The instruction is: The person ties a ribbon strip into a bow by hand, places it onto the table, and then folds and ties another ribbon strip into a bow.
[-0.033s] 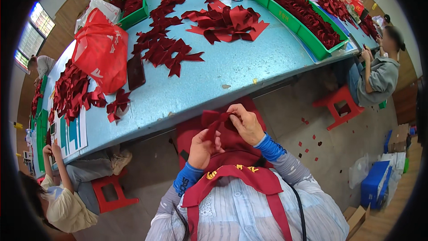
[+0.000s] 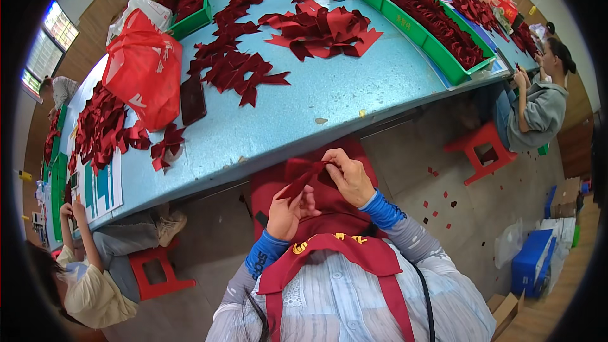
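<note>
The right grip (image 2: 352,180) pinches the dark-red ribbon bow (image 2: 301,177) near its gathered middle, the left grip (image 2: 286,215) loosely holding a tail, just off the tabletop's (image 2: 285,114) near edge. It looks light, soft, easily creased; best held at the gather. More ribbons (image 2: 326,28) lie on the tabletop.

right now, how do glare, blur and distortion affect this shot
Head view: the long green tray looks bowed, black corners ring the picture; the window is overexposed; the light-blue table has pale sheen; the dark-red ribbon looks soft, blending into the similar apron.
</note>
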### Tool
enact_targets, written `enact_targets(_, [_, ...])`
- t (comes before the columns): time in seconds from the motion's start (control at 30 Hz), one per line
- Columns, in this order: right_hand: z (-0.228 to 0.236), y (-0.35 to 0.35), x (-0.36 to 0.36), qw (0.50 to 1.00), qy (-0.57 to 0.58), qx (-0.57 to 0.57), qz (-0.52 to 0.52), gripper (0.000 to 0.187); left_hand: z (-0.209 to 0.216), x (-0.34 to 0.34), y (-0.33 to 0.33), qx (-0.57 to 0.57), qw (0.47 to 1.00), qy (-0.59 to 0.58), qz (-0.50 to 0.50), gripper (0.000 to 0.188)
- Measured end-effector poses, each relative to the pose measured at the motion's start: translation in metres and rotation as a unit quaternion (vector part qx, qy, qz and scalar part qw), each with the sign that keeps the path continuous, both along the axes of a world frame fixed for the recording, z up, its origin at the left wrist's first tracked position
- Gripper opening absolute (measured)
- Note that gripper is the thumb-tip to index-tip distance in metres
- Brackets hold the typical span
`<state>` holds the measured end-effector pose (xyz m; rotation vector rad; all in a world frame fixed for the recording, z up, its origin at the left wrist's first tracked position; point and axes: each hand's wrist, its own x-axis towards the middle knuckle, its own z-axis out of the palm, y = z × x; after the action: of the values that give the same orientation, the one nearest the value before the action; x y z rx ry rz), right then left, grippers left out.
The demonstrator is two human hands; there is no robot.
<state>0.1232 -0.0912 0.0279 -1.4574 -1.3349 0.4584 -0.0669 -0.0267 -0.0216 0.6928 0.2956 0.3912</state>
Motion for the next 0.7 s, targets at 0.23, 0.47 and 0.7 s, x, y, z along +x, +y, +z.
enact_targets(0.23, [-0.024, -0.02, -0.007, 0.992, -0.102, 0.023, -0.068, 0.018, 0.041, 0.002, -0.013, -0.131, 0.985, 0.071, 0.085, 0.033])
enact_targets(0.47, [-0.057, -0.033, 0.006, 0.992, -0.093, -0.01, -0.087, 0.018, -0.017, 0.025, -0.005, 0.024, 0.969, 0.245, 0.012, 0.021])
enact_targets(0.7, [-0.111, -0.037, 0.041, 0.973, -0.066, -0.076, -0.207, 0.019, -0.035, 0.04, -0.007, -0.105, 0.953, 0.279, 0.047, 0.03])
